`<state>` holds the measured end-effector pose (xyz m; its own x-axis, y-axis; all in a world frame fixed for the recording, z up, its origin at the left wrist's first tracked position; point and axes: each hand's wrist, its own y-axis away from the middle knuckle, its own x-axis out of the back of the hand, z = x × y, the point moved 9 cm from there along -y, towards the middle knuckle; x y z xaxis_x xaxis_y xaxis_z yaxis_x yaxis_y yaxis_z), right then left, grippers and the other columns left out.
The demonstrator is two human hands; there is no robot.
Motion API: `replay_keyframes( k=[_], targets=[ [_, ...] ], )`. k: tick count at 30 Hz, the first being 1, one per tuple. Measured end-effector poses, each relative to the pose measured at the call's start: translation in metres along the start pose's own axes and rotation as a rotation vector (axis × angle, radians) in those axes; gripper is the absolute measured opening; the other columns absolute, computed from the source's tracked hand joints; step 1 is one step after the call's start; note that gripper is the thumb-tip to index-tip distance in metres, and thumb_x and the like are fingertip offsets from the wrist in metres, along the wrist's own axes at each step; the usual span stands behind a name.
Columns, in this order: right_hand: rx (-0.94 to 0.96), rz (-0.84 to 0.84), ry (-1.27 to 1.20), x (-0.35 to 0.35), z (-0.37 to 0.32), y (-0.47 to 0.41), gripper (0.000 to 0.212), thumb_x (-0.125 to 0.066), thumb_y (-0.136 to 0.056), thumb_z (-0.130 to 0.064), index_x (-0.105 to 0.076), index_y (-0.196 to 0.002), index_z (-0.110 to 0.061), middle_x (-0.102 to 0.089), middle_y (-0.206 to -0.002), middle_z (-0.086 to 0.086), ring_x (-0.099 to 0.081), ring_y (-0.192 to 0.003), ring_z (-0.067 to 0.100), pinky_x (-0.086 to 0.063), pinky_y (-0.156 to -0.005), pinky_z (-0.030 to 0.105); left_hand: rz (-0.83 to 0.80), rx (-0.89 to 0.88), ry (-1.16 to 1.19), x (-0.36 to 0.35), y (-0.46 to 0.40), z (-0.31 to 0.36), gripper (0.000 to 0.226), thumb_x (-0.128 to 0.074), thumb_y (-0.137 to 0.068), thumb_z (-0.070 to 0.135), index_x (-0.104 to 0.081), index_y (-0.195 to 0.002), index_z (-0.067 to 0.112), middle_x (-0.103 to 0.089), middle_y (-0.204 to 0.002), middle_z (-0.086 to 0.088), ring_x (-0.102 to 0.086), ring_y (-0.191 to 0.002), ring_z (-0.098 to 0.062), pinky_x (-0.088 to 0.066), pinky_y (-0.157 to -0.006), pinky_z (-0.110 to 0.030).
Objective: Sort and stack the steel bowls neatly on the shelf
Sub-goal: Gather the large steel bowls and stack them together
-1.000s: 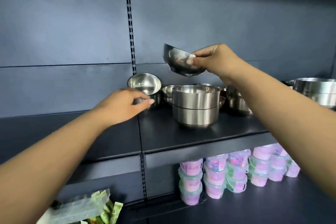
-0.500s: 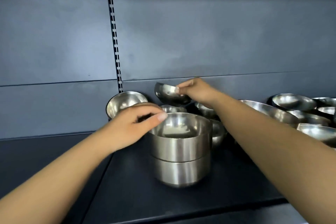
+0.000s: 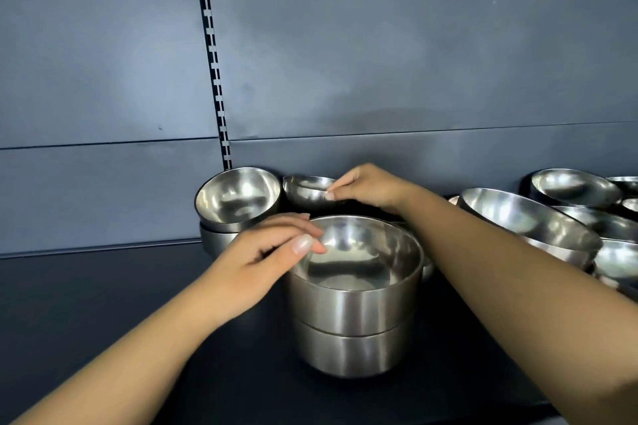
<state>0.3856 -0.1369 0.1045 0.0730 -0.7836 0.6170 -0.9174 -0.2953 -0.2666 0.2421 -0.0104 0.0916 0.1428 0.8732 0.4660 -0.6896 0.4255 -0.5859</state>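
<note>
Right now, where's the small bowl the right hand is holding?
Head view: the small bowl is at the back of the shelf, pinched by the right hand, right of the tilted bowl, behind the front stack.

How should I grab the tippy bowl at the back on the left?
Probably by its rim. The tilted bowl leans on another bowl with its open mouth facing you, so come from the front, thumb inside and fingers behind the upper edge. The left hand is nearest.
</note>
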Motion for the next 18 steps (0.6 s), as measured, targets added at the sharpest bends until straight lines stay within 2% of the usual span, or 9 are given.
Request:
replay_keyframes(
  k=[3,5,8,10,12,13,15,16,18],
  targets=[
    [-0.029,-0.052,0.055,-0.006,0.007,0.000,0.019,-0.071,-0.078,-0.022,-0.074,-0.091,-0.009,-0.072,-0.094,0.006,-0.058,-0.085,0.008,-0.045,-0.084,0.025,0.004,-0.041,-0.027,0.000,0.000,-0.001,0.062,-0.039,-0.072,0.080,-0.074,-0.076,0.029,-0.067,-0.100,0.006,-0.050,-0.113,0.010,-0.032,-0.097,-0.007],
    [-0.043,-0.032,0.047,-0.001,0.009,0.000,0.017,-0.073,-0.076,-0.025,-0.075,-0.086,-0.011,-0.070,-0.083,0.001,-0.059,-0.078,0.007,-0.046,-0.078,0.023,0.001,-0.062,-0.044,-0.001,0.000,-0.001,0.062,-0.036,-0.074,0.079,-0.069,-0.091,0.030,-0.067,-0.102,0.007,-0.049,-0.115,0.008,-0.031,-0.099,-0.009],
    [-0.072,0.044,-0.086,0.007,0.011,-0.003,0.023,-0.073,-0.075,-0.027,-0.073,-0.083,-0.005,-0.067,-0.072,0.001,-0.058,-0.070,0.009,-0.044,-0.073,0.023,-0.005,-0.057,-0.049,-0.002,-0.001,-0.003,0.062,-0.034,-0.074,0.080,-0.067,-0.094,0.030,-0.066,-0.103,0.006,-0.049,-0.116,0.004,-0.031,-0.101,-0.012],
    [-0.092,0.133,-0.139,0.014,0.013,-0.007,0.031,-0.072,-0.076,-0.025,-0.070,-0.091,0.002,-0.068,-0.081,0.009,-0.056,-0.076,0.012,-0.041,-0.075,0.025,-0.001,-0.061,-0.055,-0.002,-0.001,-0.003,0.062,-0.034,-0.075,0.080,-0.066,-0.095,0.031,-0.066,-0.104,0.006,-0.048,-0.116,0.004,-0.030,-0.101,-0.011],
    [-0.131,0.244,-0.124,0.022,0.019,-0.010,0.034,-0.070,-0.079,-0.021,-0.066,-0.103,0.003,-0.068,-0.103,0.015,-0.060,-0.091,0.018,-0.044,-0.080,0.026,0.005,-0.079,-0.068,-0.002,0.000,-0.002,0.060,-0.033,-0.076,0.078,-0.066,-0.096,0.032,-0.066,-0.104,0.006,-0.047,-0.117,0.004,-0.030,-0.101,-0.011],
    [-0.159,0.280,-0.103,0.024,0.023,-0.011,0.032,-0.069,-0.080,-0.020,-0.066,-0.101,0.004,-0.067,-0.103,0.016,-0.060,-0.096,0.023,-0.046,-0.080,0.028,0.009,-0.087,-0.072,-0.002,0.001,-0.002,0.059,-0.033,-0.077,0.077,-0.066,-0.097,0.032,-0.066,-0.104,0.006,-0.047,-0.117,0.004,-0.030,-0.101,-0.010],
    [-0.232,0.264,-0.043,0.022,0.032,-0.013,0.018,-0.067,-0.081,-0.019,-0.062,-0.078,-0.002,-0.062,-0.078,0.010,-0.057,-0.083,0.027,-0.045,-0.063,0.028,0.015,-0.090,-0.063,-0.003,0.002,-0.002,0.059,-0.033,-0.077,0.077,-0.066,-0.096,0.032,-0.065,-0.105,0.006,-0.047,-0.118,0.004,-0.030,-0.101,-0.010],
    [-0.282,0.238,-0.011,0.019,0.038,-0.014,0.021,-0.066,-0.082,-0.019,-0.055,-0.068,-0.007,-0.053,-0.067,0.005,-0.051,-0.074,0.024,-0.039,-0.057,0.026,0.019,-0.095,-0.065,-0.003,0.002,-0.002,0.059,-0.033,-0.078,0.077,-0.066,-0.097,0.032,-0.065,-0.105,0.006,-0.046,-0.118,0.004,-0.030,-0.101,-0.010],
    [-0.351,0.206,0.052,0.014,0.046,-0.016,0.028,-0.062,-0.084,-0.018,-0.047,-0.062,-0.009,-0.043,-0.062,0.004,-0.041,-0.060,0.019,-0.032,-0.054,0.027,0.024,-0.094,-0.059,-0.003,0.002,-0.003,0.060,-0.033,-0.077,0.078,-0.066,-0.097,0.032,-0.065,-0.105,0.006,-0.046,-0.118,0.005,-0.030,-0.100,-0.009]
  ],
)
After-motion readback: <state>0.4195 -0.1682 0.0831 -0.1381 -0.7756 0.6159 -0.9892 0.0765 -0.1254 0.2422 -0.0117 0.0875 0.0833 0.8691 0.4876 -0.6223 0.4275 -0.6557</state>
